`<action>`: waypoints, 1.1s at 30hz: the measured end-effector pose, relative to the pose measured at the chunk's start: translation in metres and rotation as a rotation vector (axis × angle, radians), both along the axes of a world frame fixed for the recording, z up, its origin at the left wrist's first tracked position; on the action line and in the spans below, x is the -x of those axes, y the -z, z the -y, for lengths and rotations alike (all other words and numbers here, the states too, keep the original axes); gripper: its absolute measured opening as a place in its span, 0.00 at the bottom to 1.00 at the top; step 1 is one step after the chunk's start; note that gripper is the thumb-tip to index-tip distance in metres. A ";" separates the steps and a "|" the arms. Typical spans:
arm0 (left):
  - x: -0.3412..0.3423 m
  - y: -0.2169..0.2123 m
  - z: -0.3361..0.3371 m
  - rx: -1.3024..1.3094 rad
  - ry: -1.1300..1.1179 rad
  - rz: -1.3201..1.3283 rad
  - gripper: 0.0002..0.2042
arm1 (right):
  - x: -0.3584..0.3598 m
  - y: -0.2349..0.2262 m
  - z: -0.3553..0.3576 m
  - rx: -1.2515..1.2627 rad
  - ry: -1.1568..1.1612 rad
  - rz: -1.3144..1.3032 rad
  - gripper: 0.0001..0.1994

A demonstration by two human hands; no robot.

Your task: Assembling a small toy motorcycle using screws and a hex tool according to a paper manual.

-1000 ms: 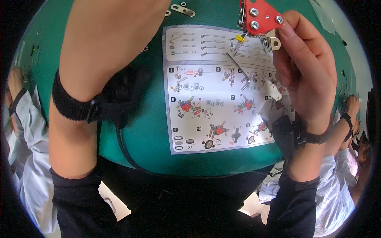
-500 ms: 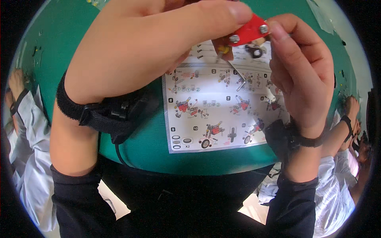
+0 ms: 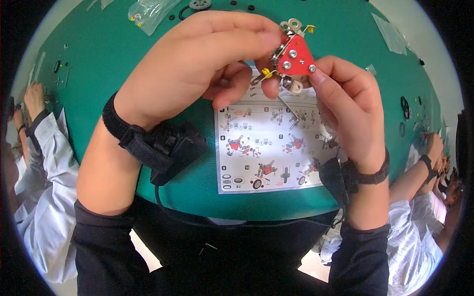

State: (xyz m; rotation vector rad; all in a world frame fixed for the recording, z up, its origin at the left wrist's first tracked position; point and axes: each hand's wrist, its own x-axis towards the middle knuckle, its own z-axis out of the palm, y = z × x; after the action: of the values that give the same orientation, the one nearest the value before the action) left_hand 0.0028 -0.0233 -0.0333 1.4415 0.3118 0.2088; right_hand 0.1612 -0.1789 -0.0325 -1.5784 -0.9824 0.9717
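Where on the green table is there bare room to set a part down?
One bare patch of green table lies between the left hand and the small parts at far left; another between the red assembly and the upper-right clear bag. It is crowded near the instruction sheet, beneath the right hand, and along the top, by the grey wheel.

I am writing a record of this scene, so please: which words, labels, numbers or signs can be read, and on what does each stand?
I do not copy the wording, only its place.
Instruction sheet: step numbers in black squares, several readable.
Its lower left: a short mark below a drawn ring, readable.
Its red notes and upper small print: too small or blurred.
Red plate, held by left hand and right hand: none seen.
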 end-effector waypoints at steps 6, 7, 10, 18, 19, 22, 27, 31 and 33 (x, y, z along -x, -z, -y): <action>0.003 0.000 0.001 0.209 0.190 0.112 0.26 | -0.005 -0.009 -0.001 0.090 -0.109 -0.309 0.12; 0.002 0.003 0.001 0.210 0.190 0.115 0.26 | -0.004 -0.009 -0.001 0.102 -0.135 -0.398 0.12; 0.001 0.007 0.000 0.282 0.246 0.156 0.26 | -0.003 -0.002 0.002 0.114 -0.162 -0.468 0.16; -0.001 0.010 0.006 0.208 0.014 0.109 0.20 | 0.000 -0.005 0.000 0.134 -0.167 -0.441 0.19; 0.000 0.008 0.006 0.208 0.013 0.110 0.20 | 0.000 -0.008 -0.002 0.116 -0.123 -0.444 0.20; -0.001 0.006 0.007 0.215 -0.052 0.108 0.16 | 0.007 -0.005 0.000 0.022 -0.110 -0.312 0.27; 0.000 -0.002 0.020 0.097 -0.093 0.080 0.14 | 0.024 0.014 -0.003 -0.247 -0.082 -0.041 0.26; 0.007 -0.017 0.011 0.124 -0.200 -0.026 0.17 | 0.018 0.000 -0.002 -0.080 -0.112 -0.106 0.20; 0.010 -0.026 -0.002 0.340 -0.023 0.049 0.13 | 0.014 0.002 -0.002 -0.088 -0.084 -0.150 0.19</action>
State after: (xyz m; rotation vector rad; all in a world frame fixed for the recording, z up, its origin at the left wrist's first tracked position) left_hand -0.0068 -0.0210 -0.0072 1.0962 0.3073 0.1988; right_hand 0.1468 -0.1764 -0.0349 -1.3795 -0.9793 1.0743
